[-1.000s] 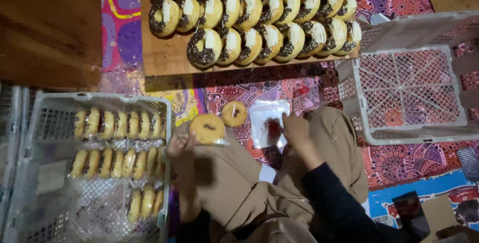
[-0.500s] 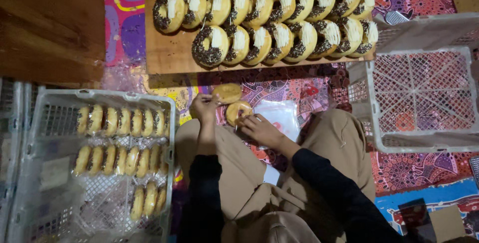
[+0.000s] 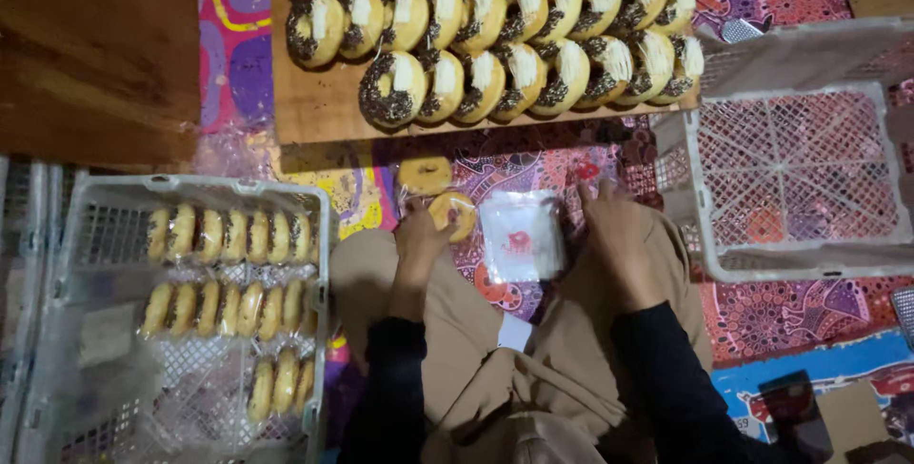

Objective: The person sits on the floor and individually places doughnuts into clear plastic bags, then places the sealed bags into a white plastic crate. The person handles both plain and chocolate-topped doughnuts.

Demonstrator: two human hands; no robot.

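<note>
Head view: I sit on a bright patterned mat (image 3: 533, 164), my left hand (image 3: 422, 240) gripping a plain golden doughnut (image 3: 455, 214), my right hand (image 3: 614, 226) loosely open beside a clear plastic bag (image 3: 521, 236) lying on my lap.

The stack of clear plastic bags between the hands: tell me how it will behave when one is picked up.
The stack of clear bags looks thin and glossy, so one will probably flop and feel slippery. Being so light, neighbours may cling or slide along. The right hand is beside it; the left hand holds a donut.
</note>
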